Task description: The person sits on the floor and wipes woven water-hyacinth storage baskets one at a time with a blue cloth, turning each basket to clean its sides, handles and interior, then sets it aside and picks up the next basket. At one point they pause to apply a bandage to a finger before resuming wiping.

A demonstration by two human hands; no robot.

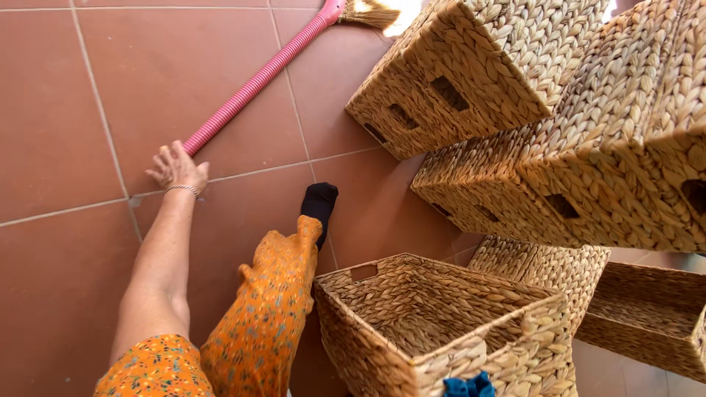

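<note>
My left hand [176, 167] reaches far out over the red tiled floor [59, 110] and covers the near end of a pink ribbed broom handle [257, 77], fingers curled down around it. A thin bracelet circles that wrist. The broom lies on the floor, running up and right to its straw bristles [371, 12] at the top edge. My right hand is out of view. My leg in orange flowered trousers [268, 316] stretches forward, ending in a black sock [319, 202].
Woven straw baskets fill the right side. An open basket [412, 367] stands beside my leg with a blue object [461, 387] at its front rim. Tilted stacked baskets [471, 66] [588, 154] loom above, and another open basket [647, 323] sits at lower right.
</note>
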